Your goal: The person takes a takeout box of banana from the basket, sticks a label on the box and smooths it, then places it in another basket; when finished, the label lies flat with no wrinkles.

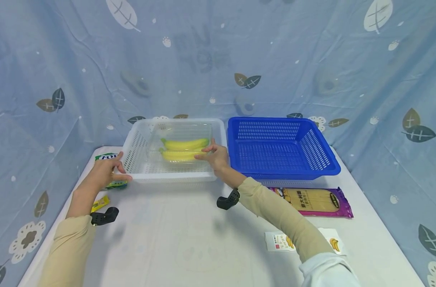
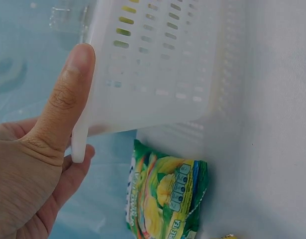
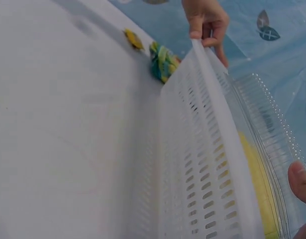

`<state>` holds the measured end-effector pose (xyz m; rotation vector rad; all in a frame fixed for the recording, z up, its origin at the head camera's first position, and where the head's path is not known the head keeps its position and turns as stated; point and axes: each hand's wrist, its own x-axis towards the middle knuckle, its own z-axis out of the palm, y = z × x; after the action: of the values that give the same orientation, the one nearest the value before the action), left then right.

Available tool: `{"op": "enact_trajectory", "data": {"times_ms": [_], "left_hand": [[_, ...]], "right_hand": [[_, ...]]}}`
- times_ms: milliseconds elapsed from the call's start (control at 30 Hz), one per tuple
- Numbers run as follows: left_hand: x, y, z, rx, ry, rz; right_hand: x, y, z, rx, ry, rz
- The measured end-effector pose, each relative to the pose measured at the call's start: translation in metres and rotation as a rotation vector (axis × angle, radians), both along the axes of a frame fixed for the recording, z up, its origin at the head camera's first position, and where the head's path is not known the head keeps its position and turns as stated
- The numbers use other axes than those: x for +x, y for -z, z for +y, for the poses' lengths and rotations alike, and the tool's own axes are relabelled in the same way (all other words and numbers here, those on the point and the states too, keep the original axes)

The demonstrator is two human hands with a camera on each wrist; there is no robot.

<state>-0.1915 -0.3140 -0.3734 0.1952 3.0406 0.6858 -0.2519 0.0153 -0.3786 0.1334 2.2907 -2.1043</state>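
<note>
A white plastic basket (image 1: 175, 176) stands at the back left of the table. My left hand (image 1: 106, 170) grips its rim at the near left corner; in the left wrist view the thumb (image 2: 75, 79) lies on one side of the rim and curled fingers are on the other. Inside the basket is a clear plastic box (image 1: 180, 129), tilted, holding two yellow bananas (image 1: 185, 144). My right hand (image 1: 218, 158) holds this box at its right side. The right wrist view shows the thumb (image 3: 301, 180) against the clear box edge, other fingers mostly out of frame.
A blue basket (image 1: 283, 175) stands right of the white one. In front lie a purple pasta pack (image 1: 318, 200) and white banana-printed packets (image 1: 280, 241), partly under my right arm. Green packets (image 2: 165, 194) and a small yellow packet (image 1: 100, 203) lie on the left.
</note>
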Motion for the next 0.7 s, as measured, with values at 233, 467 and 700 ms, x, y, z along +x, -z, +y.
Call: {"op": "enact_trajectory", "data": {"times_ms": [233, 467, 700], "left_hand": [[0.0, 0.001, 0.002, 0.001, 0.0, 0.007], [0.0, 0.001, 0.001, 0.001, 0.005, 0.014], [-0.002, 0.002, -0.002, -0.005, 0.004, 0.013]], "right_hand": [[0.004, -0.005, 0.005, -0.002, -0.023, -0.009], [0.009, -0.009, 0.007, 0.005, -0.032, -0.02], [0.015, -0.014, 0.009, -0.004, -0.032, -0.001]]}}
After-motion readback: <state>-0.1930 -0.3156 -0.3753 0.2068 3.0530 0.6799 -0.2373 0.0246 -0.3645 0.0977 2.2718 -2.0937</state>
